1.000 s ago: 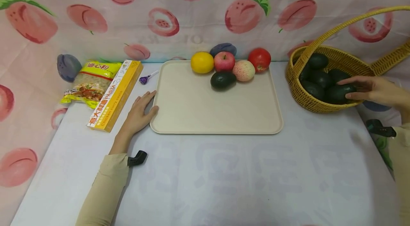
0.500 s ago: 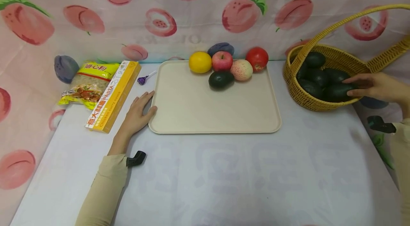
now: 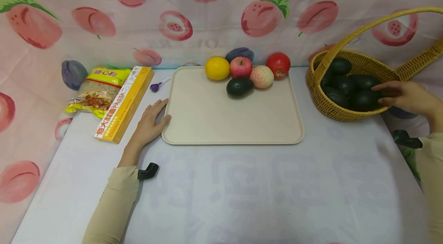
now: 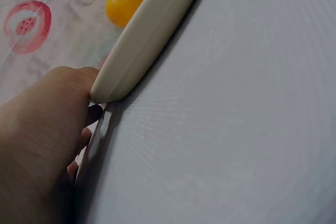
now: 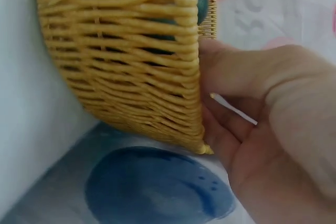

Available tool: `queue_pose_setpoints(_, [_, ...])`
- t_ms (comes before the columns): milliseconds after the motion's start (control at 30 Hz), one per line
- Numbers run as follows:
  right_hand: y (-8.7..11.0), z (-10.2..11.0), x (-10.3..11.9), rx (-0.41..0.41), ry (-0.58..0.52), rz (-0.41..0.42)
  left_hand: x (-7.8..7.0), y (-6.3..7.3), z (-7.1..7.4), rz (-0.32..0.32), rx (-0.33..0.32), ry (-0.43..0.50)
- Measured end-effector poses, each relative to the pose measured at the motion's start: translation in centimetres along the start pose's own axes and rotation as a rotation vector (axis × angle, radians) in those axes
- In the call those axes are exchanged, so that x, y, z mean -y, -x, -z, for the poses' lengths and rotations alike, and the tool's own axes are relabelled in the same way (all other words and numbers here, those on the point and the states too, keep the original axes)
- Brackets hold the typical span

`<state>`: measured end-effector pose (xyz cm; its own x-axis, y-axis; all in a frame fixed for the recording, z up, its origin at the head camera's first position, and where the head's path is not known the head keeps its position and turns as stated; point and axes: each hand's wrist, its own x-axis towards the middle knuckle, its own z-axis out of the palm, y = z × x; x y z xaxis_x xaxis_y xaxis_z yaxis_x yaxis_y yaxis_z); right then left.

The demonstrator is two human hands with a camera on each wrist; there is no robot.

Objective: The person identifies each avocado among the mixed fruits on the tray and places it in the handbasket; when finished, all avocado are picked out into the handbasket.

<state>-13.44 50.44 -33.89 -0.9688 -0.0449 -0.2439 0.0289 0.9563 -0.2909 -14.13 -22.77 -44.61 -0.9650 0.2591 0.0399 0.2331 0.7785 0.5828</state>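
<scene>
My right hand point(image 3: 412, 98) reaches over the right rim of a yellow wicker basket point(image 3: 316, 92) that holds several dark green avocados point(image 3: 365, 100). Its thumb and fingers are spread apart at the right end of the nearest avocado, gripping nothing visible. In the right wrist view the wicker wall point(image 5: 131, 61) hides the fingertips. My left hand point(image 3: 150, 123) lies with extended fingers along the left edge of a beige tray point(image 3: 232, 121), its thumb at the rim. One avocado point(image 3: 240, 87) lies on the tray, in front of an apple point(image 3: 240, 67) and a speckled pinkish fruit point(image 3: 262, 77).
A lemon point(image 3: 217, 68) and a red tomato-like fruit point(image 3: 278, 65) sit at the tray's back edge. Left of the tray are a purple lollipop point(image 3: 155, 87), a pasta box point(image 3: 124, 105) and a yellow bag of pasta point(image 3: 100, 88). The basket's tall handle point(image 3: 367, 27) arches over it.
My right hand has drawn slightly right, away from the avocado its thumb and fingers were touching, which stays in the basket. The left hand rests in the same spot.
</scene>
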Motion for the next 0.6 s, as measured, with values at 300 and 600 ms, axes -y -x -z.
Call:
queue_pose_setpoints(300, [0.9, -1.2, 0.8, -0.133, -0.106, -0.077, 0.0, 0.0, 0.0, 0.01, 0.005, 0.004])
queue_pose_setpoints(600, [2.3, -2.5, 3.3, -0.267, -0.324, -0.028, 0.0, 0.0, 0.0, 0.007, 0.001, 0.0])
